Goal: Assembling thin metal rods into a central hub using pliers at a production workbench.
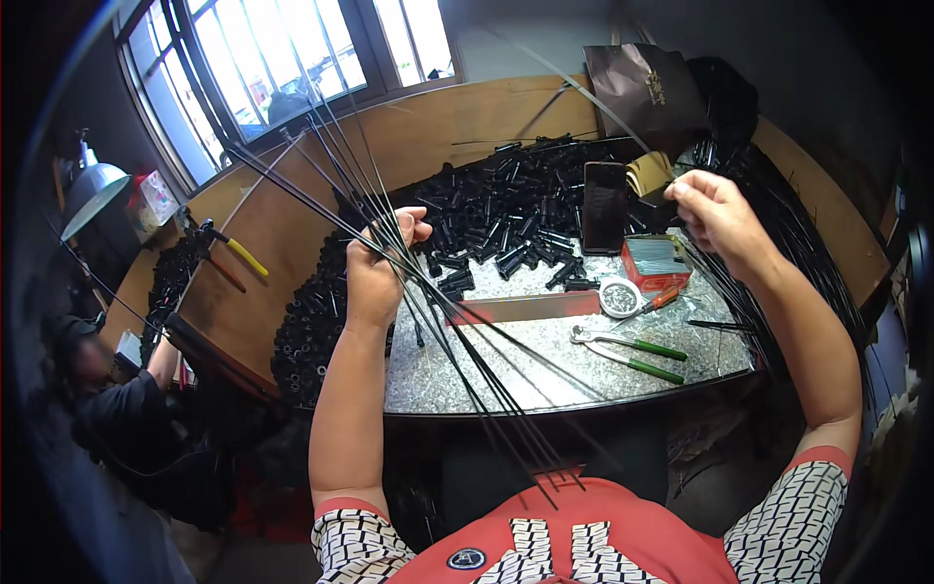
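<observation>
My left hand [381,268] is closed around a loose bundle of long, thin black rods [465,336]. They slant from the upper left down toward my red shirt, fanning out at both ends. My right hand [718,216] is raised at the right, thumb and forefinger pinched together. A thin, pale-looking rod [584,90], smeared by motion, runs from near that pinch up to the left. Just left of those fingertips are a folded yellowish piece [649,175] and an upright dark phone [604,209]. Short black tubular parts [516,209] lie heaped beyond both hands.
On the speckled tabletop [428,375] lie green-handled pincers [632,355], an orange-handled screwdriver [662,299], a white cup of small bits [621,297], a red box [657,263] and a flat metal bar [525,307]. More black rods [817,253] line the right side. Another person [126,389] sits at left.
</observation>
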